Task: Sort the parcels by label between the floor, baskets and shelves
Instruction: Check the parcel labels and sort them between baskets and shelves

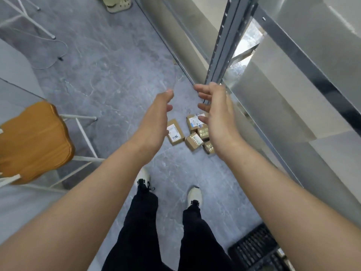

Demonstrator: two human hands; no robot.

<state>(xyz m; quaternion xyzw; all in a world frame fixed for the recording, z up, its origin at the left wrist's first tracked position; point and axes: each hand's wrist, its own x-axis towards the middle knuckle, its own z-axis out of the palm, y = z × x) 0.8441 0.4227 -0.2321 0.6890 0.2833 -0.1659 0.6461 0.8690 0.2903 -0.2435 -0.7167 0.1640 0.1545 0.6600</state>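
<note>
1. Head view: left hand (156,118) and right hand (216,122) reach forward, both empty, fingers loosely spread, palms facing one another and apart
2. Parcels (193,142) lie clustered on the floor (109,75) below the hands, near the foot of the shelves (222,45); a hand-marked parcel (175,134) sits just left of the group
3. Black basket (254,249) at lower right; wooden chair (33,141) at left
4. Step judged: approach to a pickup, nothing grasped yet; the next move calls for lowering to the floor, gripping one parcel and reading its label
</note>
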